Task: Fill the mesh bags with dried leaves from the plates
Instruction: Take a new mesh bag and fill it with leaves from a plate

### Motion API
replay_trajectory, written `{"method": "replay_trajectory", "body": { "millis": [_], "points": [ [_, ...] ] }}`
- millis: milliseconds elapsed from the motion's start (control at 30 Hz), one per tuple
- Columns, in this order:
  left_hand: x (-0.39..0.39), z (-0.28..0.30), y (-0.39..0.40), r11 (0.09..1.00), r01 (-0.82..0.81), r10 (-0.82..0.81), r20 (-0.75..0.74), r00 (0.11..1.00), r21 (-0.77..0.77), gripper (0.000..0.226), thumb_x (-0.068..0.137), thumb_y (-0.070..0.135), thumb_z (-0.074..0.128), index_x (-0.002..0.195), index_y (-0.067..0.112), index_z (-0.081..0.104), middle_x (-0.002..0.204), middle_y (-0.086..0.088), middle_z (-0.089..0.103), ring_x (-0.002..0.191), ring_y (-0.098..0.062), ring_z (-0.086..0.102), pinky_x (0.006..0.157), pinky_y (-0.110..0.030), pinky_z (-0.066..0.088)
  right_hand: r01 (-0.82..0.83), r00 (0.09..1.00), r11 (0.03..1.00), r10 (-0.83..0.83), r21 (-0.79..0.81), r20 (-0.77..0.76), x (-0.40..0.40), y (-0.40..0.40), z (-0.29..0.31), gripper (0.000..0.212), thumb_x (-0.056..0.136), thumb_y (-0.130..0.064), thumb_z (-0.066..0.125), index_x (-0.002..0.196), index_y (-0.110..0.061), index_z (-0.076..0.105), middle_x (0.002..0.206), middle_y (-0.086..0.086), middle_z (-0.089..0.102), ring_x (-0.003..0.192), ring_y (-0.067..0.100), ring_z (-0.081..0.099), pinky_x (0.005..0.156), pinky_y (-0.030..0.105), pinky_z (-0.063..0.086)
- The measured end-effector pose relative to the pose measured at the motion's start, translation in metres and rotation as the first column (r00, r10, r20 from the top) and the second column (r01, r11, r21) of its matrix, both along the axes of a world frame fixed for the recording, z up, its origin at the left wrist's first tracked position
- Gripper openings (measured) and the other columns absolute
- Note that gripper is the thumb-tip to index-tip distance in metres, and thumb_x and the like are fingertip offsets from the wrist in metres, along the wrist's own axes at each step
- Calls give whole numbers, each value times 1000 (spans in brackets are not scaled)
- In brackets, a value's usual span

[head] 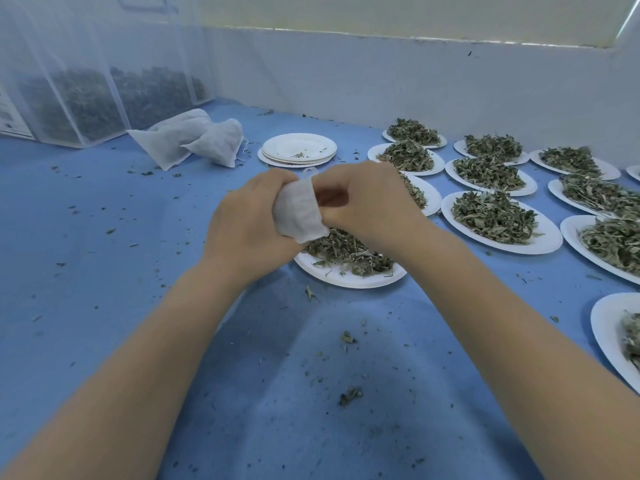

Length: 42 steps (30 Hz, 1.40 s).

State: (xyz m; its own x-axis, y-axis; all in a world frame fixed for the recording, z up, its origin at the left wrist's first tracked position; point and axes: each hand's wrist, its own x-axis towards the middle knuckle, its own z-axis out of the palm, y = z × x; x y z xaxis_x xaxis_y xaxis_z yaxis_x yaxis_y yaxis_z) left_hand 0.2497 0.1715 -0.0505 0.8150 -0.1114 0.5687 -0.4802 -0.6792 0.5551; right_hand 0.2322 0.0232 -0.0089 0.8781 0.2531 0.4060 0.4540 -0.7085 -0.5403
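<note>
Both hands meet at the centre of the frame around a small white mesh bag (300,212), held in the air just above the nearest plate of dried leaves (349,263). The left hand (247,223) has its fingers curled round the bag's body and grips it from the left. The right hand (367,199) is bent in at the bag's upper end, its fingers pinching or working at the cloth there; whether they are inside the mouth cannot be made out.

The step in hand looks like readying this bag: opening or spreading its mouth before leaves go in, or possibly pressing a first pinch down. The bag looks limp and only lightly filled, if at all.

Its long axis runs from upper centre down towards lower right of the frame, tilted rather than upright. A small loop of cord shows at the upper end, so the mouth probably points up and away from the person, with the closed bottom hanging low over the plate.

The next move calls for the left hand to keep the mouth held open while the right hand lets go, drops to the plate just below and gathers leaves.

Much is left: many heaped plates (498,221) fill the right of the blue worktop (104,271). Two stuffed bags (194,140) lie at upper left beside a stack of emptied plates (298,150).
</note>
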Motion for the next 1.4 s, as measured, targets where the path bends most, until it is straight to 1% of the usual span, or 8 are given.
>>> {"method": "replay_trajectory", "body": {
  "millis": [167,267,467,600,767,933,1133,1400],
  "points": [
    [-7,2,-8,999,35,-37,86,996,24,52,61,35,67,106,10,62,94,-1,65,86,-28,61,75,-42,49,-37,999,996,36,-84,-7,-4,6,3,10,74,-7,62,77,-12,71,70,6,68,64,9,53,65,27,41],
    [-8,4,-8,997,69,-70,49,996,13,61,59,34,68,116,15,58,105,1,64,96,-21,60,81,-41,48,-77,997,994,75,-79,-33,-7,8,5,13,76,-13,65,87,-18,72,77,0,69,79,13,63,75,30,47],
    [-3,8,0,986,4,-6,9,1000,165,51,67,26,68,116,19,55,106,0,61,92,-27,56,74,-39,45,-68,988,996,60,-52,-140,-4,-12,17,28,77,-15,69,97,-33,72,63,-32,60,74,0,63,53,5,38],
    [-1,8,5,974,-29,38,-34,999,225,37,69,19,68,104,16,58,93,-1,58,87,-30,54,69,-36,41,0,983,1000,3,18,-184,-2,-29,24,21,72,-27,77,91,-34,71,89,-16,68,77,3,65,63,19,53],
    [3,6,8,963,-27,46,-67,997,268,37,68,20,68,103,18,57,87,9,48,89,-26,51,68,-30,34,87,878,872,-296,-481,-376,-2,-45,25,65,60,-56,78,117,-36,55,106,-9,58,65,8,64,60,23,49],
    [4,4,9,962,-28,50,-76,996,270,39,67,20,68,104,20,56,88,9,50,89,-26,52,68,-30,35,-55,772,796,-349,-603,-531,1,-48,19,87,65,-42,80,138,-30,34,106,0,65,54,-1,65,59,22,44],
    [3,3,9,964,-22,43,-74,996,266,41,66,24,69,105,19,57,97,2,59,89,-26,53,68,-32,38,-50,835,836,-265,-546,-483,11,-40,-1,72,75,-30,68,139,-29,35,108,-3,62,70,7,63,63,25,48],
    [4,2,8,961,-19,40,-70,997,274,42,67,23,70,106,18,56,97,0,60,89,-27,54,71,-34,41,28,881,883,-243,-468,-406,15,-41,-10,26,73,-32,71,97,-30,63,93,-2,68,81,16,65,56,20,45]
  ]
}}
